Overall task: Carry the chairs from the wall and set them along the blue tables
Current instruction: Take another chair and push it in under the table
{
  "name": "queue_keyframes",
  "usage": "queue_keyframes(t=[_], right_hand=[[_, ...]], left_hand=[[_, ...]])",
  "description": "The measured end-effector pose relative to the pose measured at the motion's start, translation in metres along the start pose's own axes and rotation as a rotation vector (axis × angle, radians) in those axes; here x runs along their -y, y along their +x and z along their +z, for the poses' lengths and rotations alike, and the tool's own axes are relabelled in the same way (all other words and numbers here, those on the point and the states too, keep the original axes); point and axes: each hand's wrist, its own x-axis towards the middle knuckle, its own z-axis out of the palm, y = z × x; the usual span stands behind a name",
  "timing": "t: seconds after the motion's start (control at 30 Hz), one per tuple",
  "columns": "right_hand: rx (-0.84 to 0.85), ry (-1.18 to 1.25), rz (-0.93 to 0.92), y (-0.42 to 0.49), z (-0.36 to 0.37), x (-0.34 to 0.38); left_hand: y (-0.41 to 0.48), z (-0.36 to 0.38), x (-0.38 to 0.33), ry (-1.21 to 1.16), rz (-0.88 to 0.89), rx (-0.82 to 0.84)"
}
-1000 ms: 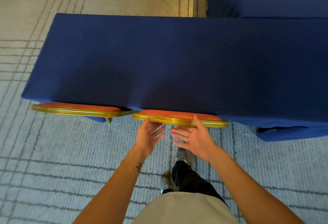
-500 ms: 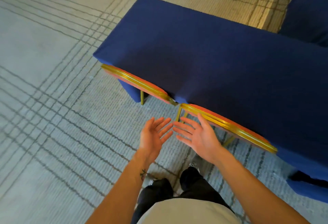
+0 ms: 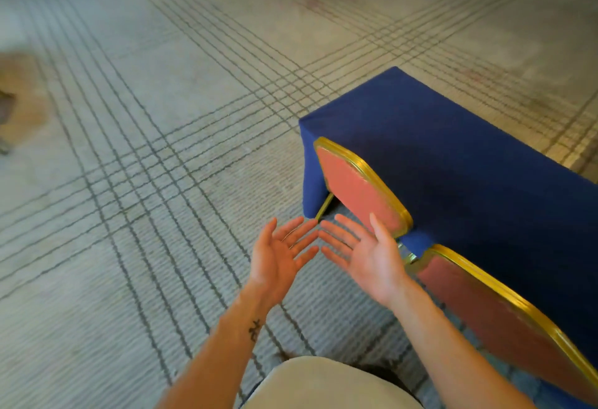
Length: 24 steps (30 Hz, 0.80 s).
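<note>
Left hand (image 3: 278, 256): was palm up, fingers (image 3: 299, 230) straight, holding nothing.
Right hand (image 3: 365, 253): was spread likewise, just beside the left.
Far chair (image 3: 356, 188): stood with its red, gold-rimmed back against the blue tabletop (image 3: 469, 156).
Near chair (image 3: 492, 308): stood beside it.
Floor (image 3: 129, 149): was lined grey carpet.

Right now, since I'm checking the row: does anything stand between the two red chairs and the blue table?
Nothing visible does. The far chair and the near chair both stand with their backs right at the draped edge of the blue table; their seats are hidden. Left hand and right hand are empty.
</note>
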Motion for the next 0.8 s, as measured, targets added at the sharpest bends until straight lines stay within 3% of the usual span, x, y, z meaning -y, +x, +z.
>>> queue_keyframes(t=[0.4, 0.8], right_hand=[[0.178, -0.148, 0.206, 0.067, 0.162, -0.076], [0.359, -0.212, 0.424, 0.222, 0.296, -0.137]], left_hand=[[-0.063, -0.132, -0.101, -0.311, 0.261, -0.157], [-0.034, -0.235, -0.215, -0.516, 0.464, -0.288]])
